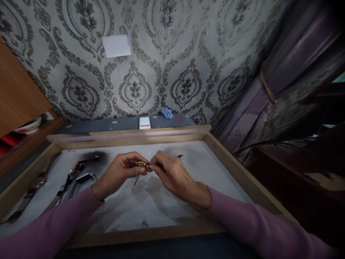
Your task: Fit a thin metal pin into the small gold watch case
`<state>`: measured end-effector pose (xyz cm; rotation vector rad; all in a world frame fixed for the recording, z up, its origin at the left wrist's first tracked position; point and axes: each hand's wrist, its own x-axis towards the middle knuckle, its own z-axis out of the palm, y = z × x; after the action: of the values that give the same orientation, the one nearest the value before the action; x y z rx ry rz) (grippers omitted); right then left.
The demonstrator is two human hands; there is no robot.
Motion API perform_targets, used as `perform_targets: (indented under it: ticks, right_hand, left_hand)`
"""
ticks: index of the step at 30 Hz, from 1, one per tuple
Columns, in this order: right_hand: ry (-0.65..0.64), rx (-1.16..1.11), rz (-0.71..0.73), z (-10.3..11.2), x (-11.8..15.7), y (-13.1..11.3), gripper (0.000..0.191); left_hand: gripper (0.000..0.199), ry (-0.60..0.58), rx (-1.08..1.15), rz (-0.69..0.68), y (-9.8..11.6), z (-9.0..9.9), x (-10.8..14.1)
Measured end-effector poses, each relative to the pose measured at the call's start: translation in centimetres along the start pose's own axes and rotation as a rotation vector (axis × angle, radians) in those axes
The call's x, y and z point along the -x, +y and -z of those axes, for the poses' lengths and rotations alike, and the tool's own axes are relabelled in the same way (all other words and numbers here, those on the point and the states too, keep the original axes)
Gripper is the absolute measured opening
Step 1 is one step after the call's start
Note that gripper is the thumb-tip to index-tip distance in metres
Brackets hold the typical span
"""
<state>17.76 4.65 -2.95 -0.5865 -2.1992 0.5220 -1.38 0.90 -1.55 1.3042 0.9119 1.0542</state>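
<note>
A small gold-coloured round piece, like a watch case (141,164), is pinched between the thumb and fingers of my left hand (120,172). My right hand (174,176) is closed at the piece's right edge, its thumb and index fingertips pressed together there; anything tiny between them is too small to name. Below my left fingers a thin dark stick (137,180) points down. Both hands are above the white surface of a wooden-framed tray (229,169). A dark pointed object (180,156) shows just behind my right hand.
Several strap watches (73,170) lie at the tray's left. Behind the tray, a phone (145,122) and a crumpled blue cloth (167,113) rest on a dark surface. A wooden cabinet (21,86) stands left; a purple curtain (256,97) hangs right.
</note>
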Motion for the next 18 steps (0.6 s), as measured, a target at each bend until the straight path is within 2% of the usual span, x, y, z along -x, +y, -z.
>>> perform_targets:
  ticks: [18]
  right_hand:
    - [0.000, -0.002, -0.003, 0.14, -0.11, -0.08, 0.012]
  left_hand:
    - [0.013, 0.002, -0.014, -0.008, -0.07, 0.05, -0.03]
